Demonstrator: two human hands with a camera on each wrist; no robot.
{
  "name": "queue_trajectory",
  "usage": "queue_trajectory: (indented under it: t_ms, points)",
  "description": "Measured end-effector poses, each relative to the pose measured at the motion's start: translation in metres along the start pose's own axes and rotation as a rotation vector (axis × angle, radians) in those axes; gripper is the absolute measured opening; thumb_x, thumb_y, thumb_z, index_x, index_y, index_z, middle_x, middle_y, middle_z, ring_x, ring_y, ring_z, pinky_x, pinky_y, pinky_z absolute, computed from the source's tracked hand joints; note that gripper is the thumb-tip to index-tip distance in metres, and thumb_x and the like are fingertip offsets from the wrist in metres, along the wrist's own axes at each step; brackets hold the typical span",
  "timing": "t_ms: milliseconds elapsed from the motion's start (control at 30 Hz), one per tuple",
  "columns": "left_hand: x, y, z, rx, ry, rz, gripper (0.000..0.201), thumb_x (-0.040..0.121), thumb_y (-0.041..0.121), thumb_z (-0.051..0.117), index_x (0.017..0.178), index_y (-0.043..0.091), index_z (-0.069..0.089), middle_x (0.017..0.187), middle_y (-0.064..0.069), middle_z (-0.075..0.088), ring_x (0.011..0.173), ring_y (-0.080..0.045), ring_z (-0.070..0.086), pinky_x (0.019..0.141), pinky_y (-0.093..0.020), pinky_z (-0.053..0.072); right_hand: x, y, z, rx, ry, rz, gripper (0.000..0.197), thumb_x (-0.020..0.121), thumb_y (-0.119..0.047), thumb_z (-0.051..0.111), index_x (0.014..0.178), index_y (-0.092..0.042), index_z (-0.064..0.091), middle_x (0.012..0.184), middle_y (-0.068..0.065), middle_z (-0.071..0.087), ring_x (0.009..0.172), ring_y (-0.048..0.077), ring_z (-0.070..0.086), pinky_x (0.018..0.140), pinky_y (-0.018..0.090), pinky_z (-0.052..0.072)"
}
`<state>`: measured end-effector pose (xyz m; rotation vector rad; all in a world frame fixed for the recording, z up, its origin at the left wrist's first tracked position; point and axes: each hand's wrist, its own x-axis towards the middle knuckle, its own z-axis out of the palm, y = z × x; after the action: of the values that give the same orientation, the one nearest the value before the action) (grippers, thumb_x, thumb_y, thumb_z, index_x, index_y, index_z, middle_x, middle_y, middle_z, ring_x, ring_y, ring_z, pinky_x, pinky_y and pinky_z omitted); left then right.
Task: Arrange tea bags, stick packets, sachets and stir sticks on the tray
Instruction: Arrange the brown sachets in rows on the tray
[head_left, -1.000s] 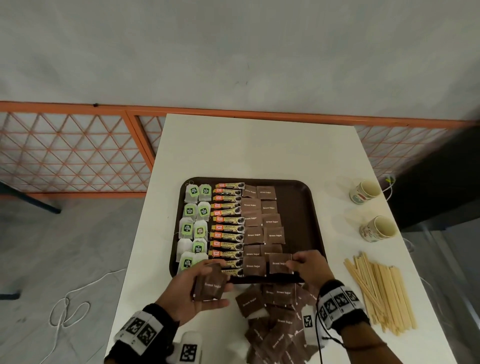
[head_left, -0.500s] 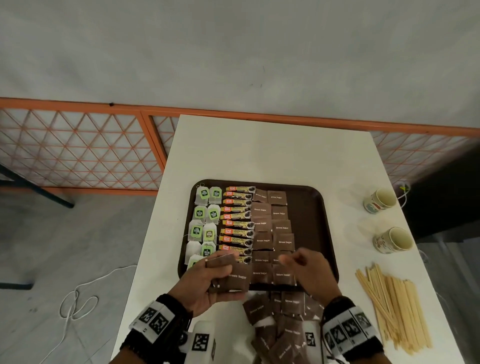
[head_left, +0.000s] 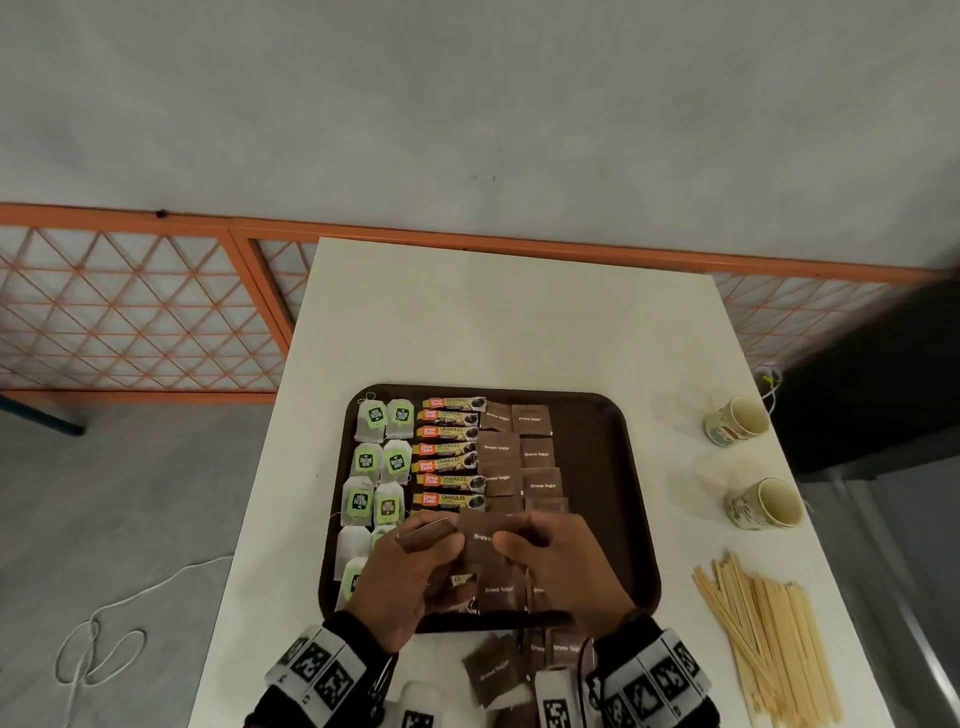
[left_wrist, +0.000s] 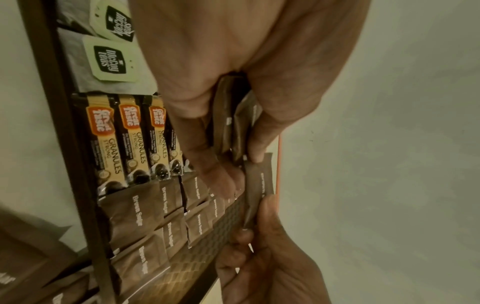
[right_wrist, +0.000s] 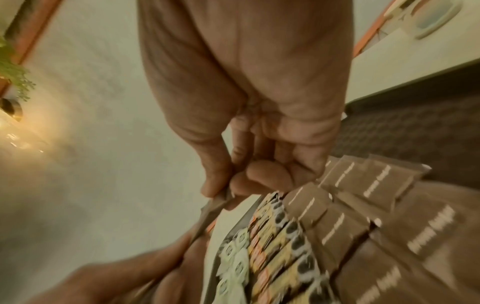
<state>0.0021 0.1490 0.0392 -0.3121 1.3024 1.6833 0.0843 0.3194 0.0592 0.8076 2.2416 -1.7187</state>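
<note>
**Obs:** Two hands meet over the near end of the tray (head_left: 644, 519). Left hand (head_left: 410, 577) curls round a small stack of brown sugar sachets (left_wrist: 231, 123); right hand (head_left: 561, 566) pinches one sachet (head_left: 485, 540), thumb and forefinger clamped on its edge, at the top of that stack.

**Asst:** Clear of the stack?

**Obs:** Cannot tell. In the left wrist view its edge touches the left thumb.

**Asst:** Where should it go?

**Obs:** My judgement: below the pinch and slightly toward the right wrist, the sachet columns end in loose, overlapping pieces. Left of the grip lie stick packets (head_left: 449, 462), beyond them tea bags (head_left: 376, 465).

**Asst:** Tips?

**Obs:** Peel one only; keep the left thumb pressing the rest. Lay it flat, print up, edge against its neighbour. Thin paper slides, so don't brush the set rows.

**Asst:** Remaining?

**Obs:** Loose sachets (head_left: 491, 673) under the wrists, stir sticks (head_left: 769, 644) well right, all off-tray.
</note>
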Motion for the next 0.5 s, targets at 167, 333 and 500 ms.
queue_trajectory:
  t_ms: [167, 333, 500]
  points:
    - [0.006, 0.018, -0.019, -0.107, -0.025, -0.057, 0.022, 0.097, 0.013, 0.054, 0.115, 0.008, 0.064, 0.1, -0.019, 0.068, 0.09, -0.033, 0.069, 0.085, -0.055, 0.054, 0.076, -0.01, -0.042, -0.065, 0.186, 0.056, 0.009, 0.088, -0.016, 0.071, 0.083, -0.012, 0.077, 0.064, -0.006, 0.07, 0.054, -0.002, 0.061, 0.053, 0.011, 0.048]
    - [0.008, 0.041, -0.048, -0.152, -0.08, -0.139, 0.036, 0.096, 0.008, 0.039, 0.123, 0.005, 0.062, 0.118, -0.025, 0.067, 0.103, -0.04, 0.067, 0.099, -0.062, 0.042, 0.158, -0.001, -0.06, -0.148, 0.239, 0.149, 0.015, 0.088, -0.016, 0.072, 0.081, -0.002, 0.075, 0.042, -0.013, 0.057, 0.037, -0.004, 0.047, 0.044, 0.009, 0.037]
    - [0.015, 0.048, -0.06, -0.093, -0.072, -0.103, 0.031, 0.099, 0.0, 0.042, 0.124, 0.006, 0.059, 0.117, -0.025, 0.068, 0.11, -0.043, 0.065, 0.098, -0.063, 0.046, 0.2, 0.017, -0.055, -0.18, 0.224, 0.199, 0.023, 0.083, -0.021, 0.078, 0.094, 0.0, 0.074, 0.082, 0.01, 0.074, 0.072, 0.019, 0.069, 0.073, 0.032, 0.058]
